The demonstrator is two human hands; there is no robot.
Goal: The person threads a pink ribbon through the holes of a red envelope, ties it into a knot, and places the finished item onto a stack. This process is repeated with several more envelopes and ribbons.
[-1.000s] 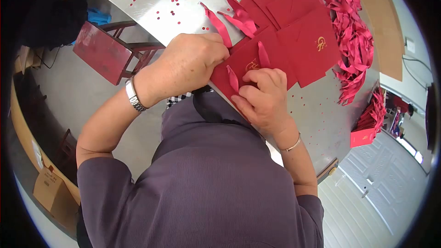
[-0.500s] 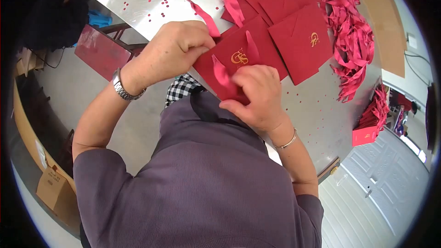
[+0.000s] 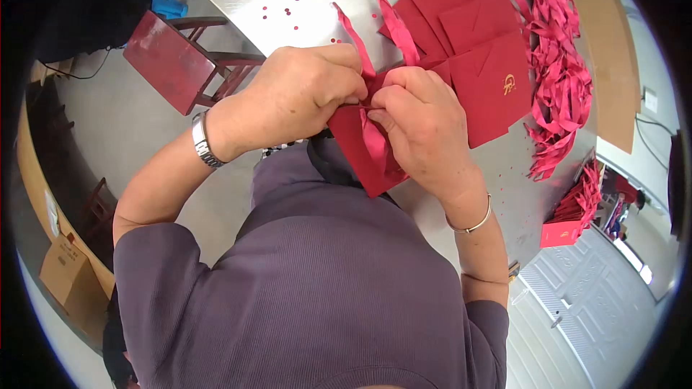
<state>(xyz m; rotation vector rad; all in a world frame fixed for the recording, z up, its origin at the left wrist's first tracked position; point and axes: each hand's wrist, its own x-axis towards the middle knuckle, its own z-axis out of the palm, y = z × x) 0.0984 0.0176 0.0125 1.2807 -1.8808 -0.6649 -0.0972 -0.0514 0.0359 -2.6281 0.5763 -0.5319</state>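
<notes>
A red paper gift bag (image 3: 355,150) is between my hands at the table's near edge, tilted toward me. Pink-red ribbon handles rise from it; one ribbon (image 3: 373,140) hangs on the near side below my fingers. My left hand (image 3: 311,90), wearing a metal watch, is closed in a pinch at the bag's upper edge. Fingers bent, my right hand (image 3: 424,124) pinches close beside it, where a thin red edge runs between both hands. Whether ribbon is also caught in either pinch is hidden. The bag's gold print is covered.
Flat red bags (image 3: 492,86) lie overlapped on the metal table (image 3: 241,11), beside a heap of ribbons (image 3: 559,65). Red confetti-like dots are scattered about. A box of ribboned bags (image 3: 561,233) stands at right. A red stool (image 3: 169,61) is at left, near a dark-clothed person (image 3: 86,14).
My right hand has moved up from the bag's lower front to its upper edge, beside my left hand. The bag has tilted, hiding its gold print. The whole view has shifted slightly.
</notes>
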